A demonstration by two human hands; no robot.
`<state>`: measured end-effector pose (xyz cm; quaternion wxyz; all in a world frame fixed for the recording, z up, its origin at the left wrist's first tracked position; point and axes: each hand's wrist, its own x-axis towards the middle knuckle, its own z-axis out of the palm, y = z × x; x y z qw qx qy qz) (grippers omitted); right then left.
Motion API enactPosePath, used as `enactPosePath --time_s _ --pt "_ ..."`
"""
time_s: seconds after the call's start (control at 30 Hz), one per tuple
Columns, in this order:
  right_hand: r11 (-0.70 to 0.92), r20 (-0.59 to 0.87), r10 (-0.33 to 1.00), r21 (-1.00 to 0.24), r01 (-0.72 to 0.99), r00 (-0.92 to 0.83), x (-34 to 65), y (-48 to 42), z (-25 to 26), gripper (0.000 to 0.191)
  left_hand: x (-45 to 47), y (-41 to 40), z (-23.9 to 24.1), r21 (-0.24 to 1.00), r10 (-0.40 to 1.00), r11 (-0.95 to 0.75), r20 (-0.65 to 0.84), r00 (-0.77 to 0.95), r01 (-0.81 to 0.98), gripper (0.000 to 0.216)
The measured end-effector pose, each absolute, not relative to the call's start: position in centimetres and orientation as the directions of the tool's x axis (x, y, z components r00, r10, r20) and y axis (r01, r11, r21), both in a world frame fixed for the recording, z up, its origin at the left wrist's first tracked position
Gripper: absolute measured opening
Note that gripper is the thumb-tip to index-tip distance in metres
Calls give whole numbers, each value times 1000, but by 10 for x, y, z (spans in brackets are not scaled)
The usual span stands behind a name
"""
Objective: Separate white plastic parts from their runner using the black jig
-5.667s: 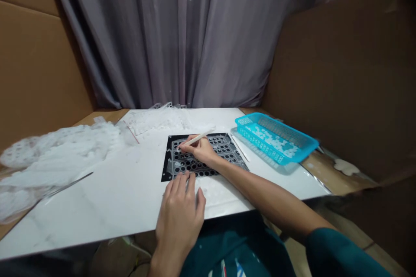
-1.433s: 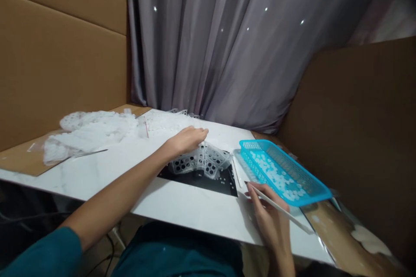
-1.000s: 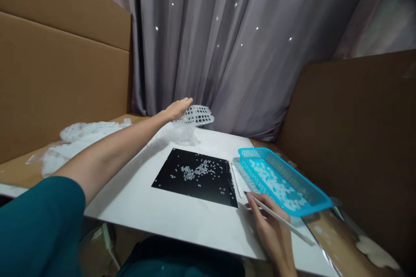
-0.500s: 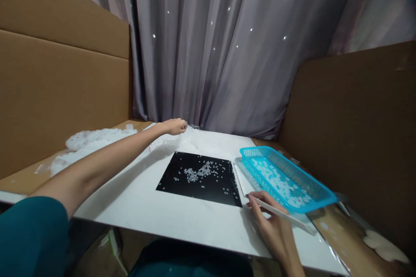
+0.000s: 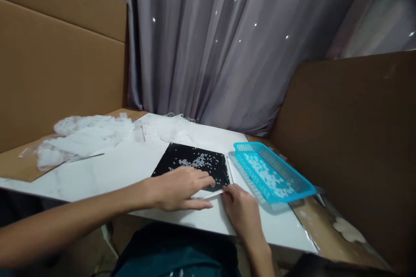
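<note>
Near the front edge of the white worktop (image 5: 130,162), the right hand (image 5: 242,210) pinches a slim white stick (image 5: 214,193) beside the front right corner of a black rectangular sheet (image 5: 167,158) dotted with small pale discs (image 5: 199,161). The left hand (image 5: 182,188), fingers loosely parted, overlaps the sheet; whether it holds anything is unclear.

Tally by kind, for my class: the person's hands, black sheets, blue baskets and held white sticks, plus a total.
Hands: 2 (left hand, right hand)
Black sheet: 1
Blue basket: 1
Held white stick: 1
Total: 5
</note>
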<state>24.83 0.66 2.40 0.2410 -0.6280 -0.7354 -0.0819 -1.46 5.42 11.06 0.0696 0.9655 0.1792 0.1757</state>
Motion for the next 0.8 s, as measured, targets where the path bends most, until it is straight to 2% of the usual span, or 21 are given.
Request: enactPosePath --time_s 0.07,0.13,0.27,0.4,0.5,0.57,0.67,0.8 --pt "161 411 908 -180 970 -75 235 4 32 24 -15 47 85 187 422 -906 315 850 380 30" --pt "131 362 930 -162 978 -64 227 3 39 23 -20 48 66 192 477 -878 301 826 438 13" --pt "160 282 952 -117 980 -121 218 1 45 20 -35 50 51 224 534 -845 297 792 486 31" --pt "137 256 959 -59 989 -118 207 3 52 20 -44 50 54 257 544 -838 337 768 481 22" --pt "135 239 963 -21 991 -126 194 11 59 20 -48 58 56 303 565 -822 319 761 483 26" --pt "160 245 957 4 987 -156 187 18 62 21 -51 64 57 264 585 -810 303 753 523 32" --pt "194 278 941 28 980 -195 185 27 62 22 -54 69 55 159 605 -795 281 745 586 29" --pt "281 288 921 -28 959 -261 189 33 56 17 -58 76 43 62 589 -797 295 752 601 23"
